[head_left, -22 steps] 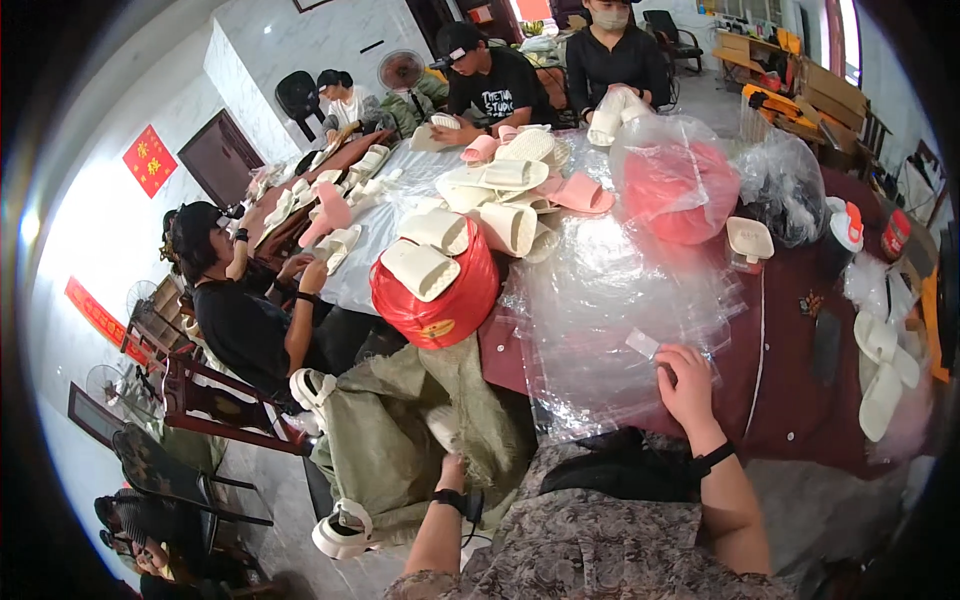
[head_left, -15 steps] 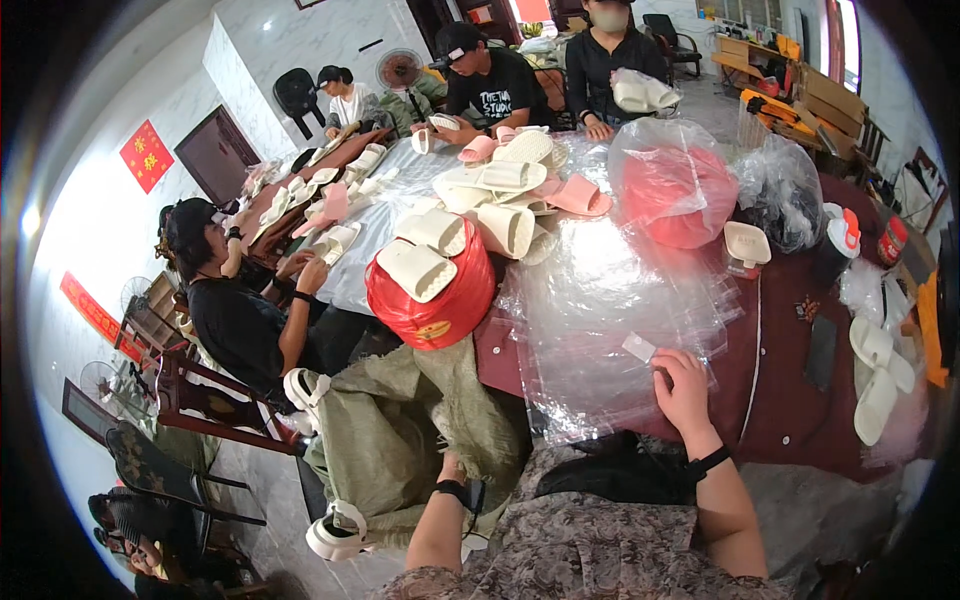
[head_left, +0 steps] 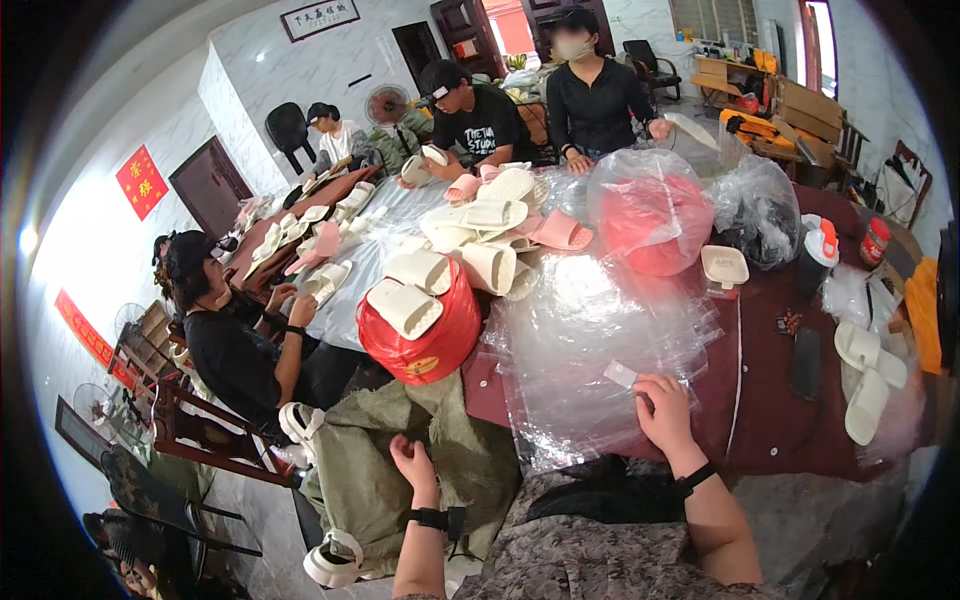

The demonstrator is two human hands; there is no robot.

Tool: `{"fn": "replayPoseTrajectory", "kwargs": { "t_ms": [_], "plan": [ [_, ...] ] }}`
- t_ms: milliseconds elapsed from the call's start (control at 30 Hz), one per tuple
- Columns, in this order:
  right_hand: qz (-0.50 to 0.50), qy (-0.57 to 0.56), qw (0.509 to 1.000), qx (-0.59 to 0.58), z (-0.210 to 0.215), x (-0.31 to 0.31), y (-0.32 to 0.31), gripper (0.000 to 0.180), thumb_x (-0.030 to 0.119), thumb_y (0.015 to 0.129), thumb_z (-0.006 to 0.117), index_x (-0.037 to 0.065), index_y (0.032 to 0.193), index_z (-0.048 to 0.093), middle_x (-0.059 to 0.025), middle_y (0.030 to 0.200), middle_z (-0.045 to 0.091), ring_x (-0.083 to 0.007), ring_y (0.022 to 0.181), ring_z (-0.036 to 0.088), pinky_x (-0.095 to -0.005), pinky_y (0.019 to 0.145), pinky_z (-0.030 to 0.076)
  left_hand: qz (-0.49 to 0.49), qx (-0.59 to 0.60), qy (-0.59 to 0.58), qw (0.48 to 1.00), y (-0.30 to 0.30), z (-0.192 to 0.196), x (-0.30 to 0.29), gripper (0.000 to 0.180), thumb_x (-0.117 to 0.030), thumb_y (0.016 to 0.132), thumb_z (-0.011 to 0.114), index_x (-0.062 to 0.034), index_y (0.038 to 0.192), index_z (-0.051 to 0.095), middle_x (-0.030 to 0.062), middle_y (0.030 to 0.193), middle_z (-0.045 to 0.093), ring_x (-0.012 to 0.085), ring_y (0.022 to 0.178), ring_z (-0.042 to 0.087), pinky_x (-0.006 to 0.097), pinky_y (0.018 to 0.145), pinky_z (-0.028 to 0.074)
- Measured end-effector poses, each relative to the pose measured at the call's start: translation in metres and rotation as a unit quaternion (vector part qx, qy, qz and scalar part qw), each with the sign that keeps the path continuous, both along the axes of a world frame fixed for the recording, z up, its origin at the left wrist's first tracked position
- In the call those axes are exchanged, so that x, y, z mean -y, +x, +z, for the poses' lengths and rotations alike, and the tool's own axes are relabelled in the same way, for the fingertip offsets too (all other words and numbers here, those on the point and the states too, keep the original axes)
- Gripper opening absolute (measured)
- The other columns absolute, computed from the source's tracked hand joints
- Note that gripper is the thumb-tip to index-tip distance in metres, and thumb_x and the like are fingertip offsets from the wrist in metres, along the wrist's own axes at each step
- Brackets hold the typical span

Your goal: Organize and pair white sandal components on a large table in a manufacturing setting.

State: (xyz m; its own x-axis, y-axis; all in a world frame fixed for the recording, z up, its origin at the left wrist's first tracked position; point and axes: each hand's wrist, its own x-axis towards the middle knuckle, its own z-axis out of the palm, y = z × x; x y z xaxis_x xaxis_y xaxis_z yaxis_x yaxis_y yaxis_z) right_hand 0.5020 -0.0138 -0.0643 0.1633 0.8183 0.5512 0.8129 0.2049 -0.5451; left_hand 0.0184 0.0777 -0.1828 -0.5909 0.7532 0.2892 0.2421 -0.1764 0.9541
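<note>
Head view: the left hand (head_left: 413, 464) is raised over the green sack (head_left: 365, 475), fingers loosely curled, nothing visible in it. The right hand (head_left: 662, 407) rests on the flat clear bags (head_left: 590, 325) beside a small white tag (head_left: 620, 373); whether its bent fingers pinch anything, I cannot tell. Cream and pink slippers (head_left: 490, 215) lie heaped beyond the bags, loose and unbagged, with two more on the red bundle (head_left: 455, 335). Judging by that, little looks finished: the bags appear unfilled, and only the cream pair (head_left: 868, 405) at the right lies on or inside film. Characters show on the red wall hanging (head_left: 140, 182) and the framed sign (head_left: 320, 18), pale lettering on a co-worker's black shirt (head_left: 485, 128). Any print on the tag is too small to read.
</note>
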Motion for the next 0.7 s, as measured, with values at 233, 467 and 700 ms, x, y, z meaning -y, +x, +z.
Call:
{"fn": "replayPoseTrajectory", "kwargs": {
  "t_ms": [233,467,700],
  "plan": [
    [0.000,-0.001,1.000,0.007,0.001,0.001,0.000,0.018,0.009,0.081,0.068,0.010,0.099,0.066,-0.0067,0.113,0.066,-0.0315,0.111,0.058,-0.0466,0.096,0.043,-0.226,-0.031,0.062,0.972,0.094,0.150,-0.043,0.027,-0.003,0.095,0.060,-0.0023,0.122,0.057,0.0034,0.109,0.065,0.0138,0.099,0.060,0.024,0.081,0.047],
    [0.002,0.009,1.000,0.015,0.003,-0.001,0.003,0.018,0.010,0.080,0.068,0.010,0.098,0.067,-0.0074,0.112,0.066,-0.0319,0.108,0.059,-0.0460,0.095,0.043,-0.440,0.392,-0.201,0.783,0.204,0.183,-0.139,0.051,-0.032,0.099,0.065,-0.0002,0.134,0.046,0.0182,0.123,0.061,0.0311,0.110,0.064,0.035,0.086,0.056],
    [0.008,-0.011,1.000,-0.007,0.000,-0.003,0.001,0.018,0.011,0.081,0.068,0.010,0.098,0.067,-0.0070,0.113,0.066,-0.0319,0.113,0.057,-0.0459,0.097,0.042,-0.382,0.673,-0.181,0.607,0.256,0.141,-0.251,0.084,-0.050,0.097,0.062,0.0073,0.145,0.022,0.0292,0.148,0.035,0.0412,0.127,0.052,0.044,0.102,0.054]
  ]
}}
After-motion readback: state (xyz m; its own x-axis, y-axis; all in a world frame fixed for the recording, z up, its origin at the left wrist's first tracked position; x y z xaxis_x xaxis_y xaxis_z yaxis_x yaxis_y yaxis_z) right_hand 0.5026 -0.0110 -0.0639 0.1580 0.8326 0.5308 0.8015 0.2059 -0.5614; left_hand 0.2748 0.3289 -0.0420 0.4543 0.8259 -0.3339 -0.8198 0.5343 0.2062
